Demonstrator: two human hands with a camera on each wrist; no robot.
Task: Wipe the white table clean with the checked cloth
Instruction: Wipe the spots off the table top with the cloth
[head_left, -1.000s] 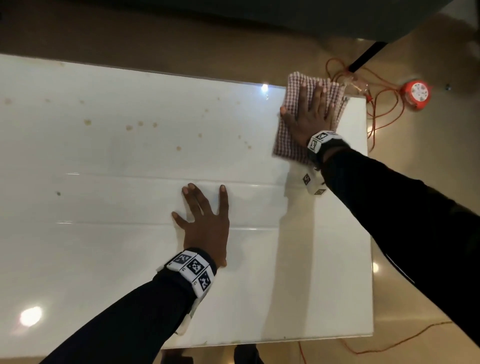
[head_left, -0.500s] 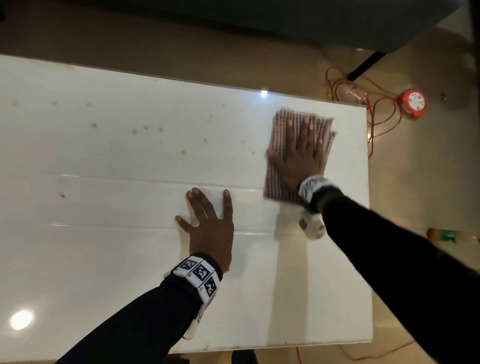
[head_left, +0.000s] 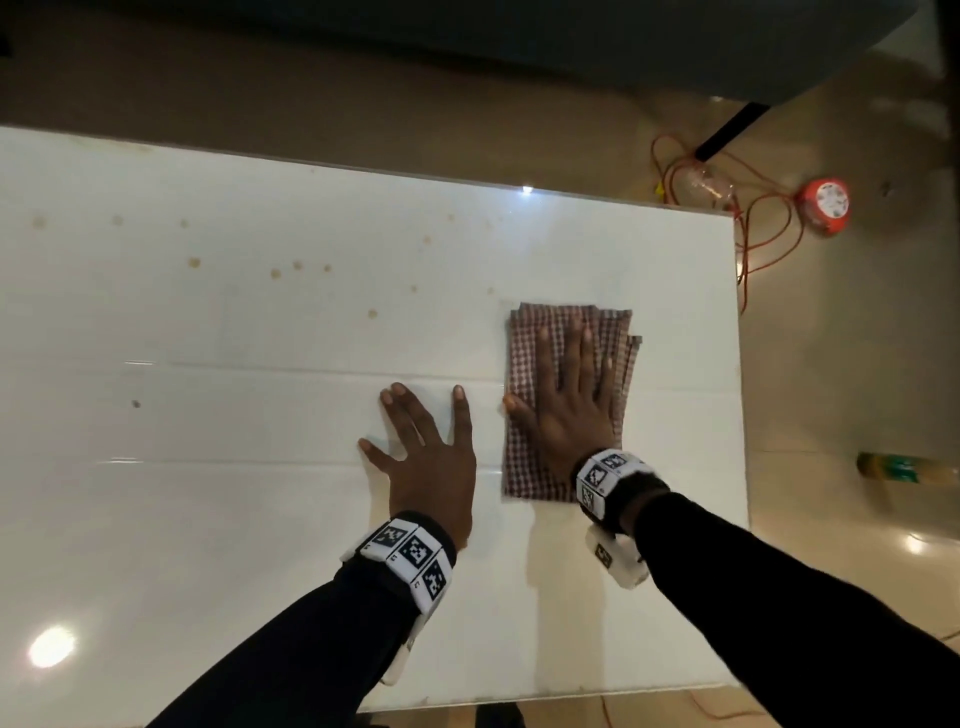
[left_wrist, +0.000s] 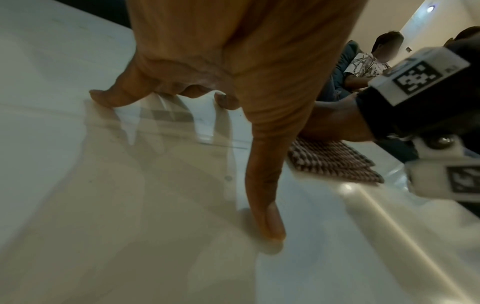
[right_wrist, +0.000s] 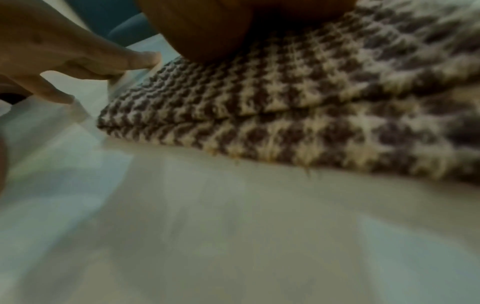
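Note:
The folded red-and-white checked cloth (head_left: 524, 415) (left_wrist: 335, 162) (right_wrist: 298, 98) lies flat on the white table (head_left: 234, 519), right of centre. My right hand (head_left: 569, 395) presses down on it with straight, spread fingers. My left hand (head_left: 426, 447) (left_wrist: 233, 82) rests flat on the bare table just left of the cloth, fingers spread; its fingertips (left_wrist: 272, 226) touch the surface. Several small brown stains (head_left: 275, 273) dot the far left and middle of the table.
On the floor beyond the table's right edge lie a red cable (head_left: 769, 228), a round red-and-white reel (head_left: 826, 205) and a bottle (head_left: 909, 470). A dark sofa (head_left: 571, 47) stands behind the table. A seated person (left_wrist: 369, 61) shows in the left wrist view.
My right hand has dragged the cloth from the far right corner toward me, down the right side of the table. The left hand has stayed put.

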